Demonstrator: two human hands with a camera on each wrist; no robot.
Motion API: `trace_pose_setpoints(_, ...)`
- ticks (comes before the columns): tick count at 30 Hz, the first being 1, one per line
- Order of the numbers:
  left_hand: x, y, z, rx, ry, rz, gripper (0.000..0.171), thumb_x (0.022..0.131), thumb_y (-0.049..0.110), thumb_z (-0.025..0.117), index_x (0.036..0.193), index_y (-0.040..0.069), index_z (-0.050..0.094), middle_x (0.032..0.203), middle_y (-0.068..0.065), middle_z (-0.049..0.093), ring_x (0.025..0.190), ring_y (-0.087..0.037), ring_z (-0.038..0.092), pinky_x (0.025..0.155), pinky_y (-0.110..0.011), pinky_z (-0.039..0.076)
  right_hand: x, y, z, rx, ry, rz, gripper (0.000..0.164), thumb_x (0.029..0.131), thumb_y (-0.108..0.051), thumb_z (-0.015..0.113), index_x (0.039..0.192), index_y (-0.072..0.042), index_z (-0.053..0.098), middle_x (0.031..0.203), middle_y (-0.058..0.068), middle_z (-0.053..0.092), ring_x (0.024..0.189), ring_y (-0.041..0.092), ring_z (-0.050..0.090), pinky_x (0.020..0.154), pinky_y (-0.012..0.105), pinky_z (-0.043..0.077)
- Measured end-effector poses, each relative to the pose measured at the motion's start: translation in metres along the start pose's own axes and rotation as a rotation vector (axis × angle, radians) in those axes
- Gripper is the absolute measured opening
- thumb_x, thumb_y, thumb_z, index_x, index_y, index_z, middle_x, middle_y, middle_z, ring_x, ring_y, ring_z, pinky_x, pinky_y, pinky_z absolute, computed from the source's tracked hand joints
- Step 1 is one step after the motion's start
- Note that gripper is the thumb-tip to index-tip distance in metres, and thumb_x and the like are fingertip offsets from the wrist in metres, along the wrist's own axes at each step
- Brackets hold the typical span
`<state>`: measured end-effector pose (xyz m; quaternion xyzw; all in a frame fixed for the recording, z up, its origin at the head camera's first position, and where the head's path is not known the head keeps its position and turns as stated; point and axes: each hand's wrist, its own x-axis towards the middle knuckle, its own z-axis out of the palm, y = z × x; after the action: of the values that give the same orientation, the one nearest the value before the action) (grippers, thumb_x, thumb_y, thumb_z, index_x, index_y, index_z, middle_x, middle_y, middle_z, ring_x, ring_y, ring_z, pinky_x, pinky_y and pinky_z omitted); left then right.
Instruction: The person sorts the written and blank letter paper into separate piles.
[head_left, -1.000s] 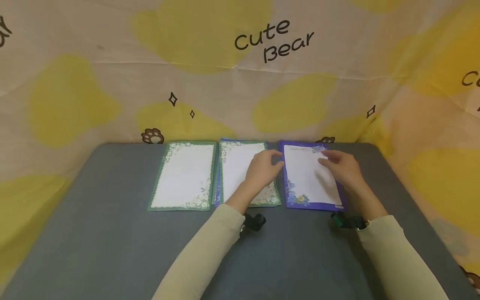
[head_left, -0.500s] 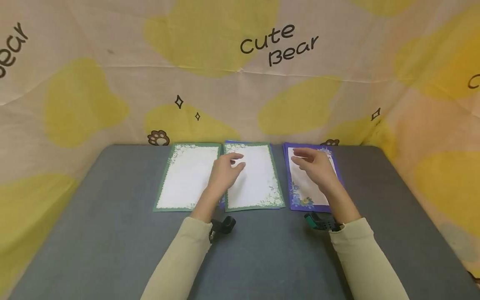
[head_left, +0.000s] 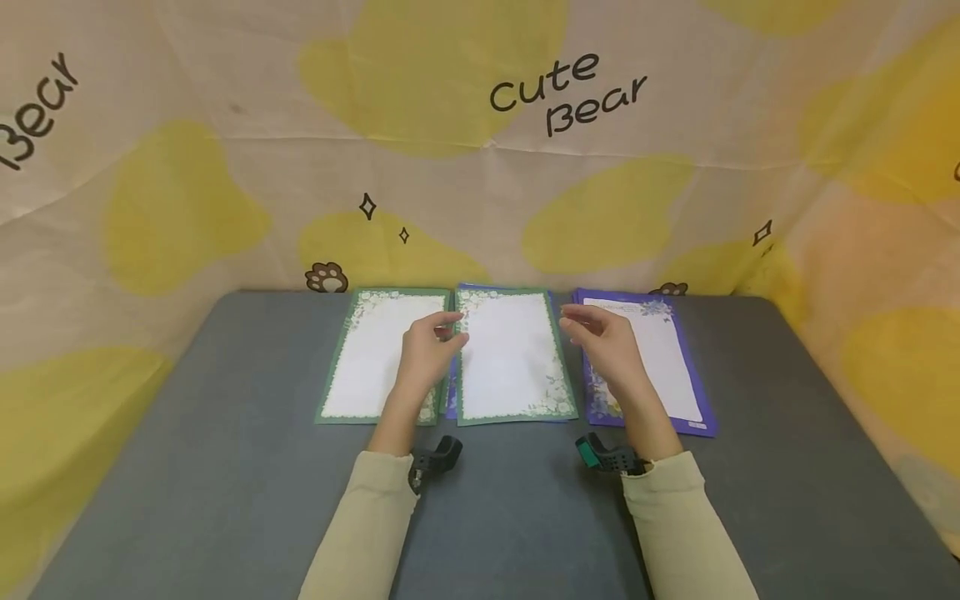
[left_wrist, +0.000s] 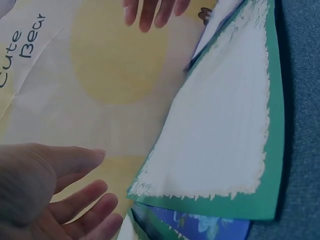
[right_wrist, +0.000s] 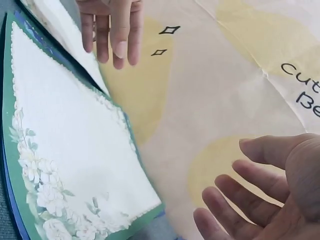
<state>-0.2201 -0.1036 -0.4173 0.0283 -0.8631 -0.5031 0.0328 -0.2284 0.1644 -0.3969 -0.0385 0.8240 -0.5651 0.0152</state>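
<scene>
Three groups of floral-bordered paper sheets lie in a row. The middle green-bordered sheet (head_left: pixel 510 358) rests on purple-edged paper (left_wrist: pixel 200 222). To its left lies another green-bordered sheet (head_left: pixel 367 358); to its right, a purple-bordered sheet (head_left: pixel 671 358) with blue flowers. My left hand (head_left: pixel 427 354) hovers between the left and middle sheets, thumb and fingers apart, holding nothing. Over the left edge of the purple-bordered sheet is my right hand (head_left: pixel 607 346), also bare, its fingers loosely bent. In the wrist views both hands show a gap between thumb and fingers.
The papers lie near the back of a grey table (head_left: pixel 517 517). Behind it hangs a cloth backdrop (head_left: pixel 465 183) with yellow patches and "Cute Bear" lettering. Dark wrist devices (head_left: pixel 438 458) sit at both wrists.
My left hand has moved left off the middle sheet, and my right hand has moved left across the purple-bordered sheet. The view has shifted slightly. The sheets look about as before.
</scene>
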Motion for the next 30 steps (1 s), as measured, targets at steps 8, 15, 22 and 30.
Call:
trace_pose_setpoints(8,0.003,-0.011,0.012,0.006,-0.022,-0.026,0.043,0.088,0.010,0.077,0.130,0.008,0.067,0.132,-0.021,0.066,0.124,-0.038,0.065,0.101,-0.046,0.056,0.007,0.017,0.013,0.028,-0.030,0.094,0.046,0.102,-0.027,0.061,0.141,-0.004,0.057,0.143,0.018,0.059,0.132,0.036,0.056,0.113,0.051,0.045)
trace_pose_setpoints(15,0.005,-0.014,0.021,0.000,-0.040,-0.035,0.045,0.085,0.005,0.077,0.129,0.007,0.068,0.137,-0.021,0.064,0.128,-0.038,0.062,0.104,-0.044,0.054,0.011,0.028,0.019,-0.031,0.003,0.128,0.043,0.100,-0.026,0.062,0.138,-0.004,0.061,0.142,0.018,0.060,0.137,0.035,0.052,0.114,0.052,0.044)
trace_pose_setpoints(22,0.004,-0.013,0.023,0.055,-0.054,-0.007,0.045,0.084,0.004,0.077,0.128,0.008,0.069,0.138,-0.018,0.064,0.129,-0.038,0.061,0.106,-0.047,0.052,0.011,0.032,0.022,-0.037,0.026,0.109,0.040,0.098,-0.021,0.065,0.134,-0.003,0.063,0.138,0.019,0.063,0.132,0.034,0.056,0.111,0.049,0.047)
trace_pose_setpoints(30,0.004,-0.013,0.024,0.075,-0.036,0.014,0.046,0.082,0.002,0.078,0.127,0.008,0.070,0.137,-0.019,0.064,0.127,-0.037,0.062,0.104,-0.046,0.054,0.011,0.039,0.025,-0.036,0.097,0.117,0.034,0.093,-0.008,0.067,0.128,-0.005,0.068,0.132,0.018,0.067,0.119,0.032,0.066,0.089,0.029,0.053)
